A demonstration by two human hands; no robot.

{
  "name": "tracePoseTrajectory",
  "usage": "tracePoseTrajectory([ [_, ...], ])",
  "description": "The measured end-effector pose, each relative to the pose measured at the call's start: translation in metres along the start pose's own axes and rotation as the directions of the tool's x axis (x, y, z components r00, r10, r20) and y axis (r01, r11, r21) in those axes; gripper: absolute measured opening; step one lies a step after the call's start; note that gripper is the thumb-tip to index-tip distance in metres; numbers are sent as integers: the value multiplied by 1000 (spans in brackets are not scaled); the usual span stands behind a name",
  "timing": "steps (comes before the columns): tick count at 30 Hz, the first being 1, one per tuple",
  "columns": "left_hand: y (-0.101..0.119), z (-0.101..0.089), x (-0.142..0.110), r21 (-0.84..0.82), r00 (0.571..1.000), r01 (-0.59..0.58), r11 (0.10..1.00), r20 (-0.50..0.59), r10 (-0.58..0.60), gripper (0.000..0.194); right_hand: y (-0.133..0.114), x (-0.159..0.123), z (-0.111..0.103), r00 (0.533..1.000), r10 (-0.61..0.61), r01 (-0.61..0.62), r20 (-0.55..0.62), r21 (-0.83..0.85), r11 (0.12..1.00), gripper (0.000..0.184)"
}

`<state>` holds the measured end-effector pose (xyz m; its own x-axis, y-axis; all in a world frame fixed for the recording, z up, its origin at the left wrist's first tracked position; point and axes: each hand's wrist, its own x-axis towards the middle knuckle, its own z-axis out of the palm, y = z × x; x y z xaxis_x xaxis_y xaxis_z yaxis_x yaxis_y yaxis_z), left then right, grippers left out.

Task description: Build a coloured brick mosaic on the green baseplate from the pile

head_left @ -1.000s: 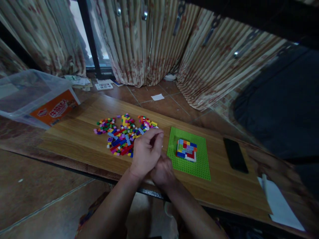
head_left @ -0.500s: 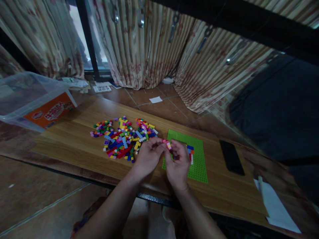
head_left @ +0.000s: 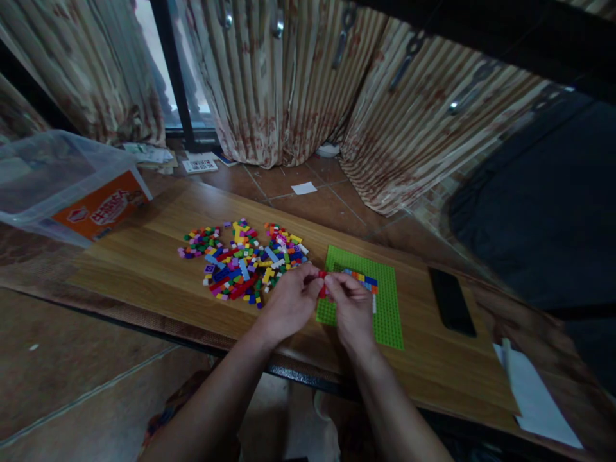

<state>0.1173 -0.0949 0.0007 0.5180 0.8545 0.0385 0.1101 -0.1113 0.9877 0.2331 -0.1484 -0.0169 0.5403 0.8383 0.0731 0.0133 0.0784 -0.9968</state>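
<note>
My left hand (head_left: 287, 303) and my right hand (head_left: 353, 309) meet over the near left edge of a green baseplate (head_left: 387, 308). Both pinch a small red brick piece (head_left: 321, 283) between their fingertips. Behind my right hand, a small multicoloured brick build (head_left: 362, 278) stands on the baseplate, partly hidden. A loose pile of coloured bricks (head_left: 243, 258) lies on the wooden table (head_left: 144, 256) just left of my left hand.
A clear plastic box with an orange label (head_left: 72, 186) stands at the table's far left. A black phone (head_left: 451, 300) lies right of the baseplate, and white paper (head_left: 534, 398) at the near right. Striped curtains (head_left: 298, 83) hang behind, above a tiled floor.
My hands were stacked together a second ago. They then parted with a small piece between them, and now both pinch a red piece closer to the baseplate.
</note>
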Motion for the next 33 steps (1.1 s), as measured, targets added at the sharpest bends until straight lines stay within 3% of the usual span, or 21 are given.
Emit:
tracePoseTrajectory([
  [3,0,0,0,13,1000,6,1000,-21,-5,13,2,0,1,998,65,-63,-22,98,993,16],
  [7,4,1,1,-123,999,37,992,3,-37,15,1,0,2,985,174,-168,-3,237,957,19],
  [11,3,2,4,-280,998,69,958,4,-70,16,-2,0,2,939,322,-343,117,369,864,23],
  [16,-1,0,6,-318,987,135,938,-38,-155,16,-3,1,0,881,418,-473,221,396,787,19],
  [22,-3,-3,7,-281,983,147,948,-68,-173,16,-6,-1,2,864,429,-502,263,408,762,18],
  [28,-5,-4,4,-70,992,98,993,-78,-103,17,-7,-6,8,906,367,-419,210,335,844,25],
  [33,-8,-13,9,-79,993,54,995,-97,-62,18,-7,-3,6,912,358,-407,199,344,846,25],
])
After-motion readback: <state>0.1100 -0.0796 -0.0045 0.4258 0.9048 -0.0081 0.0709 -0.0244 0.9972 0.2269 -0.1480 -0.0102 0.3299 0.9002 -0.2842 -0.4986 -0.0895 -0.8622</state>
